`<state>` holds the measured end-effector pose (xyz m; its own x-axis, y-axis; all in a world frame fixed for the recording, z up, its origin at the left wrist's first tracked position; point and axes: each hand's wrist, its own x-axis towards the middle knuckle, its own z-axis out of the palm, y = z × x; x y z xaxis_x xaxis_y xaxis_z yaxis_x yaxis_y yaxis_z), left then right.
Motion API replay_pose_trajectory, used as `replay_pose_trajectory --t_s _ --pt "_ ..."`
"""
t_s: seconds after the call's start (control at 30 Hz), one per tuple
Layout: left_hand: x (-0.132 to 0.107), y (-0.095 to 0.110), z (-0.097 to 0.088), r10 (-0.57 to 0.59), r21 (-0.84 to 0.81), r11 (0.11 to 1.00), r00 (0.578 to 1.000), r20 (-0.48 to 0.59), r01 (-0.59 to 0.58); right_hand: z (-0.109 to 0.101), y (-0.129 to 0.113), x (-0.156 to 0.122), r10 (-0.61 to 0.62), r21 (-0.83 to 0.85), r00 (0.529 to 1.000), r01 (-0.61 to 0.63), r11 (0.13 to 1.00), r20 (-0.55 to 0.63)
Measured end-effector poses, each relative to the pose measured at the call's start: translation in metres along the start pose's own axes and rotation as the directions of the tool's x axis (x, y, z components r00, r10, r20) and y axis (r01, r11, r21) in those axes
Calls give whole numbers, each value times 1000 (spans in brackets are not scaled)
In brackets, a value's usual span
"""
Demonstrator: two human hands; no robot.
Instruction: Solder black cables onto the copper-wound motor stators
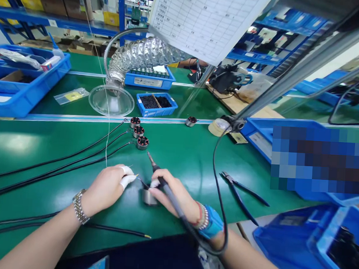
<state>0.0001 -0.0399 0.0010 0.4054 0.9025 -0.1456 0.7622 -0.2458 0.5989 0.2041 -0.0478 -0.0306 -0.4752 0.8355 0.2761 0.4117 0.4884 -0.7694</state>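
Observation:
My left hand (109, 187), with white finger cots on thumb and finger, is closed in a pinch. A thin wire end (137, 177) sticks out at its fingertips. A thin pale strand (108, 138) hangs from above down to this hand. My right hand (173, 192) is wrapped round a soldering iron (169, 192), its tip pointing up and left. The thumb and finger of that hand also touch a small round motor part (149, 197) with a thin dark lead, partly hidden. Three similar motor parts (142, 143) with black cables (75, 167) attached lie just beyond.
Another motor part (191, 121) sits near a tape roll (218, 127). Cutting pliers (239, 190) lie at right beside blue bins (282, 240). A clear fume hood (111, 101) on a foil duct stands behind. More black cables (117, 228) run along the front; the iron's cord (215, 164) loops over my right forearm.

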Motion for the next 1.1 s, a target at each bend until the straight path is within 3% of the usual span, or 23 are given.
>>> replay_pose_trajectory --t_s 0.1,0.27,0.4,0.5,0.6,0.7,0.8,0.9,1.1 --pt "-3 2 -8 81 16 996 991 107 -83 -10 -20 -3 261 248 965 -246 937 -31" --pt "-9 7 -15 137 -25 991 980 143 -135 -16 -37 -2 373 461 928 -333 823 3" --pt "-10 6 -16 145 -25 989 982 121 -143 -16 -38 -5 306 310 949 -270 912 -74" --pt "-8 5 -13 108 -77 992 991 75 -103 -14 -25 -10 70 -16 993 -72 997 -99" --pt "-3 2 -2 56 -136 990 995 81 -44 -8 3 -16 -246 -298 969 239 924 15" --pt "4 1 11 34 -147 989 996 82 -21 0 28 -19 -389 -412 921 369 833 39" --pt "7 1 17 -3 -207 978 996 93 22 7 34 -20 -381 -369 920 324 871 -91" --pt "7 1 16 -50 -334 937 988 144 97 13 25 -16 -256 -205 940 211 956 -226" --pt "7 -2 16 -134 -552 804 972 194 221 15 10 -1 -44 -82 986 31 996 -160"
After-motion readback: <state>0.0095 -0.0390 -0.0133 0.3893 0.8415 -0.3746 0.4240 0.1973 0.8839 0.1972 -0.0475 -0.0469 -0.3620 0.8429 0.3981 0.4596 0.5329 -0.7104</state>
